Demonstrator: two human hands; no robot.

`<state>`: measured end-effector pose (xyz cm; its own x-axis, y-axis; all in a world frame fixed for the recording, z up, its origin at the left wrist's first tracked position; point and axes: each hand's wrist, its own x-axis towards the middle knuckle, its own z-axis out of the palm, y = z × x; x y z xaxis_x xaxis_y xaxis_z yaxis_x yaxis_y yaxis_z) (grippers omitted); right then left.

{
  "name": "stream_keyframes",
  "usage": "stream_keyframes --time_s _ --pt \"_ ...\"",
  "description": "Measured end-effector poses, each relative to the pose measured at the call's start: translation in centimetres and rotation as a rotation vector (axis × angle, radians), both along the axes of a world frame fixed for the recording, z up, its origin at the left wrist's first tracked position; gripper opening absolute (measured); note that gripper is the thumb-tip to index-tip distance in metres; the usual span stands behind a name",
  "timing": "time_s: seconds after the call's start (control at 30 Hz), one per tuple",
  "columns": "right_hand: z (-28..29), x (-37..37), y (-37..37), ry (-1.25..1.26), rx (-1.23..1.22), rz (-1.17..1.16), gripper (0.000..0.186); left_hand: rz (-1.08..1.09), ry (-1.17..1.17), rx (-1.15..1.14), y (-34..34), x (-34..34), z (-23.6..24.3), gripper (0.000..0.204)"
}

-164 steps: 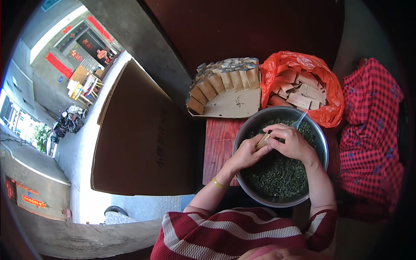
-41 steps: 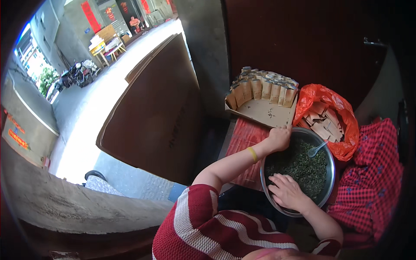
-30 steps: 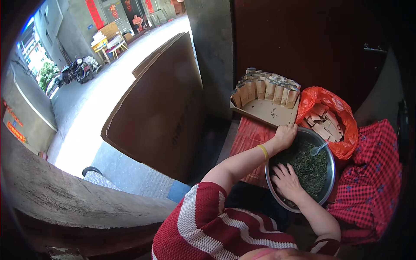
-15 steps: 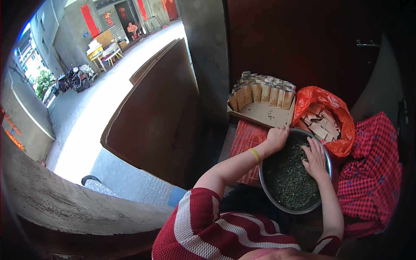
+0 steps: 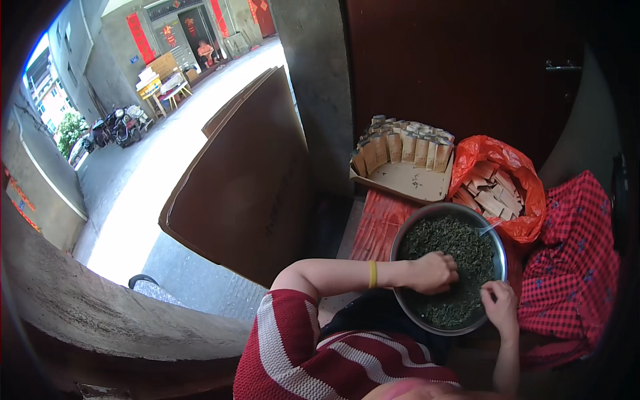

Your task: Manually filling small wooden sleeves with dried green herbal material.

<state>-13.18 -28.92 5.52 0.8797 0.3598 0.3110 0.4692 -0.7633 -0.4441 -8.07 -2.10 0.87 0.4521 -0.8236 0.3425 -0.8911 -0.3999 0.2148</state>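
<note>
My left hand (image 5: 435, 272) is in the steel bowl (image 5: 413, 305) of dark green dried leaves (image 5: 433, 233), fingers curled down among them; what they hold is hidden. My right hand (image 5: 500, 305) is at the bowl's right rim, its fingers closed on it. A pale spoon (image 5: 487, 229) lies at the back of the bowl. Behind stands a cardboard tray (image 5: 417, 187) with several rows of upright small paper packets (image 5: 407, 143). Beside it an open red plastic bag (image 5: 500, 151) holds loose flat paper pieces (image 5: 493, 193).
The bowl and tray rest on a red wooden surface (image 5: 373, 233). A large cardboard sheet (image 5: 230, 187) stands left, red checked cloth (image 5: 567, 260) lies right. A dark red door (image 5: 467, 60) is behind. Outside are a sunlit alley, motorbikes (image 5: 120, 130) and a seated person (image 5: 205, 53).
My left hand has moved from the bowl's back rim down into the leaves. My right hand has left the leaves for the right rim, its spread fingers now closed.
</note>
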Motion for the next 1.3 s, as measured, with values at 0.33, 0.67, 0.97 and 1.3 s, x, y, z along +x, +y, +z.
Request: stream_keyframes --time_s 0.33,0.67,0.97,1.3 --pt "-14.0 4.2 -6.6 0.143 1.012 -0.306 0.059 -0.554 -0.248 0.132 -7.7 -0.6 -8.2 0.059" --pt "-10.4 2.4 -5.4 0.467 1.013 -0.204 0.067 -0.599 -0.451 -0.039 -8.3 1.4 -8.1 0.019" --pt "-11.0 3.8 -5.5 0.418 0.975 -0.207 0.068 -0.378 -0.493 0.185 -3.3 5.1 -2.6 0.017" --pt "-8.6 1.6 -4.2 0.38 0.956 -0.267 0.063 -0.097 -0.438 0.269 0.2 7.5 2.4 0.037"
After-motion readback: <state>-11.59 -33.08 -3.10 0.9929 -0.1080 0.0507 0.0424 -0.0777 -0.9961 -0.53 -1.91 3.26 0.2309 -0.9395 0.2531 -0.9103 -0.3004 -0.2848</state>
